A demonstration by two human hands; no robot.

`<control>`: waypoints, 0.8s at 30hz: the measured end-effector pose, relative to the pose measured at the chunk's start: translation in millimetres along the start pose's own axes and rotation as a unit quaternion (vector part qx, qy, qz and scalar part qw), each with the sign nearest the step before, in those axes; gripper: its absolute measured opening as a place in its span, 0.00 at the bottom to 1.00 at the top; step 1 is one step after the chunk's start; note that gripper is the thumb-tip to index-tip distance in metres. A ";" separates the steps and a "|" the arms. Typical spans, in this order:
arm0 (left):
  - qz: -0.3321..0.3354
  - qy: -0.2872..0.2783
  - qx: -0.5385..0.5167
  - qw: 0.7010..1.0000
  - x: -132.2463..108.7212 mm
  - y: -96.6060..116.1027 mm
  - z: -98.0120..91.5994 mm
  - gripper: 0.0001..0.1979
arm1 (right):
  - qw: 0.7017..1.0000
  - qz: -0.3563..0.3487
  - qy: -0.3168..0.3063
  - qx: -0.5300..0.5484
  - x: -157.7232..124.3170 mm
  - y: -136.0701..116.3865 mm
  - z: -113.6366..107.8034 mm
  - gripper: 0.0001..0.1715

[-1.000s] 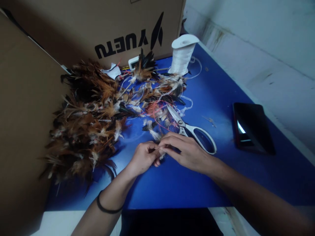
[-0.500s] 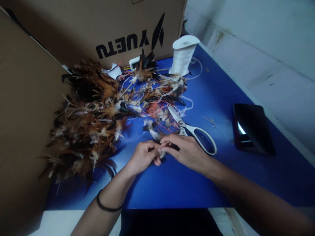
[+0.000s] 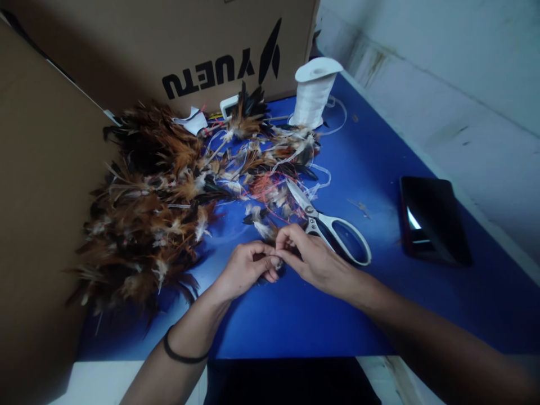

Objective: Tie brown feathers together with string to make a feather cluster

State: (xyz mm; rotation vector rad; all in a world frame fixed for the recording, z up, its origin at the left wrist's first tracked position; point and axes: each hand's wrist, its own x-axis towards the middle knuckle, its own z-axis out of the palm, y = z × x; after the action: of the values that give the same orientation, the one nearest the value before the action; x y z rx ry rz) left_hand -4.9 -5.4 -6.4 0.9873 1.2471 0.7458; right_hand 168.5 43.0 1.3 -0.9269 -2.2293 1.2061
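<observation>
Blue table [image 3: 371, 152]: left hand [image 3: 247, 270] and right hand [image 3: 316, 261] pinch a small feather [image 3: 277, 265], axis hidden.

Your left hand [image 3: 247, 270] and right hand [image 3: 316, 261] cover most of the small dark feathery scrap [image 3: 276, 274] pinched between them, and what shows is too small to make out its shape. Your right hand also hides part of the white-handled steel scissors [image 3: 337, 230]. The brown cardboard box printed YUETU [image 3: 189, 45] is cut off by the top edge, and the plain brown cardboard panel [image 3: 37, 197] by the left.

Scissors [image 3: 311, 221], white spool [image 3: 314, 93], black phone [image 3: 432, 219], cardboard box [image 3: 169, 45].
</observation>
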 end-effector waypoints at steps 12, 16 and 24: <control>0.016 0.014 0.011 1.000 0.6 0.6 0.3 0.14 | 0.995 0.044 0.004 0.087 2.5 -3.0 -1.8 0.07; 0.013 0.021 0.000 1.000 0.7 2.0 0.5 0.14 | 0.994 0.044 0.022 0.095 2.3 0.2 -3.7 0.10; 0.006 0.037 -0.025 0.999 1.3 4.7 2.0 0.14 | 0.997 -0.045 0.004 -0.057 -1.5 -4.6 -17.4 0.05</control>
State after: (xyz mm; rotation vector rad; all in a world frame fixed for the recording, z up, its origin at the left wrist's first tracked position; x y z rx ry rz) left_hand -2.4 -2.7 -2.6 0.9351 1.2812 0.8249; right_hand 179.2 49.8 14.2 -0.8620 -2.3270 1.0426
